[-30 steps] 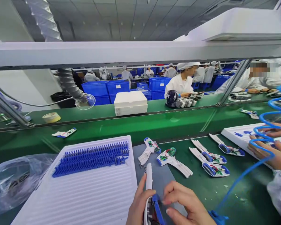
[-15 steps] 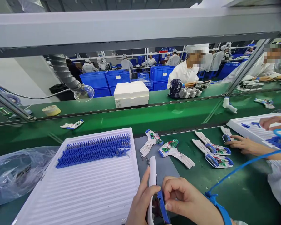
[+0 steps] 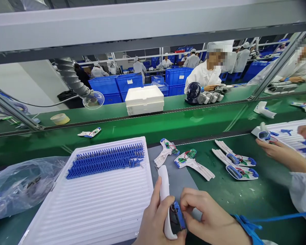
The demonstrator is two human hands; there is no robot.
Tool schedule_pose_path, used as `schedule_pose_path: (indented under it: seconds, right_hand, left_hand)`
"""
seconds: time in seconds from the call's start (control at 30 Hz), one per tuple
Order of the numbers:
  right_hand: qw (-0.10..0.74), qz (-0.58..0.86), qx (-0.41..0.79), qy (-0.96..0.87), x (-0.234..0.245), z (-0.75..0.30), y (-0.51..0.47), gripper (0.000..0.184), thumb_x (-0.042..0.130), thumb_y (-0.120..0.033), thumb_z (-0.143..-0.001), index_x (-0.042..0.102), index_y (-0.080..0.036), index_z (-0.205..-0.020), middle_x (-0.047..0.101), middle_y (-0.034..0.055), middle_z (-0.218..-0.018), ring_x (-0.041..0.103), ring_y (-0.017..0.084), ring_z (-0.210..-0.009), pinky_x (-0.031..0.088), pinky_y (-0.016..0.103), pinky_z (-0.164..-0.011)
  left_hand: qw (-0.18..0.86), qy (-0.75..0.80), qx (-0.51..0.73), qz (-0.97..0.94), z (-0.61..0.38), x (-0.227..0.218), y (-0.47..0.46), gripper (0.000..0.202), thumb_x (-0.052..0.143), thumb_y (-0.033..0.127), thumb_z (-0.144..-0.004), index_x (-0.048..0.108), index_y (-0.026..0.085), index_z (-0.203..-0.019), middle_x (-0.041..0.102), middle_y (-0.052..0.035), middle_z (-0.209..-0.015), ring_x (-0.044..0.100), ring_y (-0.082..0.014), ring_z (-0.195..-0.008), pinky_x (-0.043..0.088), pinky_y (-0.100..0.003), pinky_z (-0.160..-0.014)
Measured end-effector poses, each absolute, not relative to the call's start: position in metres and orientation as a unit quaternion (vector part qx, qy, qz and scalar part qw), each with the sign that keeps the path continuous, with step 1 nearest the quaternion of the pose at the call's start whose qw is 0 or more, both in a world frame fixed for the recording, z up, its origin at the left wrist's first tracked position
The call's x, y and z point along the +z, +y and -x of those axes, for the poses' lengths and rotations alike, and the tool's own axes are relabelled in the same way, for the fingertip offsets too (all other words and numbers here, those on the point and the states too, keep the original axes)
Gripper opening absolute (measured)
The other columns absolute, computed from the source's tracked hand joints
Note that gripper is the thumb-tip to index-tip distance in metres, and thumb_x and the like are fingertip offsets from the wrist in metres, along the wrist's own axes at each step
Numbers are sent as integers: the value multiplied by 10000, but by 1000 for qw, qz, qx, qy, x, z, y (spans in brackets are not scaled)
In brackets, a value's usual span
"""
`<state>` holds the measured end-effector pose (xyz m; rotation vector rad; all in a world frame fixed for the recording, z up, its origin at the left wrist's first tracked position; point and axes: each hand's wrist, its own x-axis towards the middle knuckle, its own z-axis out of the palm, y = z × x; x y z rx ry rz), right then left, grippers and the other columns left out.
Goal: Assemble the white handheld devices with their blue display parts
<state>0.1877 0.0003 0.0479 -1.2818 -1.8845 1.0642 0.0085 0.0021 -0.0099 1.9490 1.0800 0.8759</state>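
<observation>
My left hand (image 3: 154,219) is closed around a white curved plastic housing (image 3: 164,185), which stands tilted upward near the bottom middle. A blue plastic part (image 3: 179,215) and a dark inner area show in its wide lower end. At the right edge of that blue part, my right hand (image 3: 209,212) has its thumb and fingers pinched together; the fingertips are partly hidden. Beyond my hands lie two white half-shells, a nearer one (image 3: 193,164) and a farther one (image 3: 165,152), with green circuit boards and red wires. They rest on and beside a grey mat (image 3: 185,180).
To the left is a ribbed white foam tray (image 3: 97,207) with rows of blue parts (image 3: 104,161), beside a clear plastic bag (image 3: 22,187). More half-shells (image 3: 241,172) lie at right, near a co-worker's hand (image 3: 283,154). A green conveyor belt (image 3: 142,126) runs behind. A blue strap (image 3: 244,228) circles my right wrist.
The housing in my left hand has turned, showing more of its dark inside. A co-worker's hand has lifted a half-shell at right. The shell on the belt has shifted right.
</observation>
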Motion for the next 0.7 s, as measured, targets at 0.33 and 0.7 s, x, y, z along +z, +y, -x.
schedule_pose_path:
  seconds: [0.33,0.7]
  right_hand:
    - [361,340,752,-435,26,-192,5,369,650,-473,-795,497,-165,-929,495,-32,-678,460,66,-554,373,177,-537]
    - [362,319,753,-448,18,-190,6,387,690,-482,-788,625,-144,-965,505,-27,-675,403,29,-521,357,131,-498]
  left_hand:
    - [516,390,375,-664,-7,24,-6,587,725,265,-627,515,279,-1175,152,-148,-1556,487,-368,-1244,500,-369,-808]
    - [505,410,335,-682,-6,6,1,709,836,218,-460,549,206,-1109,-52,-181,-1560,255,-472,-1362,499,-434,-839]
